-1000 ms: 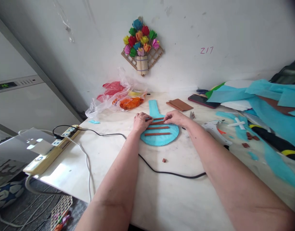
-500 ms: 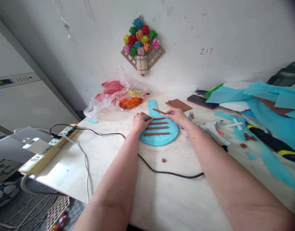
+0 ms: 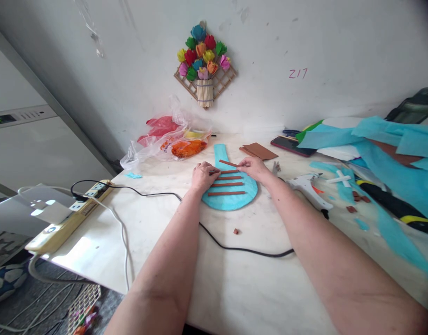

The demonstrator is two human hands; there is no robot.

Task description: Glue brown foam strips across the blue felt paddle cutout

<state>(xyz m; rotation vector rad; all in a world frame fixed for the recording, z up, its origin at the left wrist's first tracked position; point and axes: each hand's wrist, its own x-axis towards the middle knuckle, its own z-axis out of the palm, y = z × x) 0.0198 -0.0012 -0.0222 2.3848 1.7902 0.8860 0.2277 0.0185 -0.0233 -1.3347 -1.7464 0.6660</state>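
Note:
A light-blue paddle-shaped piece (image 3: 231, 201) lies flat on the table, its round part towards me and its narrow handle pointing away. Several brown strips (image 3: 227, 184) run across the round part in roughly parallel rows. My left hand (image 3: 202, 177) is at the left edge of this piece, its fingers closed on the left end of the farthest row's strip. Pinched in my right hand (image 3: 253, 168) is another brown strip (image 3: 228, 163), slanting over the base of the handle. The fingers hide its right end.
A hot glue gun (image 3: 306, 190), blue scraps and a black-and-yellow tool (image 3: 395, 204) lie to the right. Behind are brown sheet material (image 3: 258, 150), a phone (image 3: 292, 145) and plastic bags (image 3: 168, 139). A black cable (image 3: 234, 250) crosses the table; a power strip (image 3: 69, 216) sits left.
The free end of the strip in my right hand has dipped slightly towards the blue piece. My left hand stays in place; the whole view has shifted a little.

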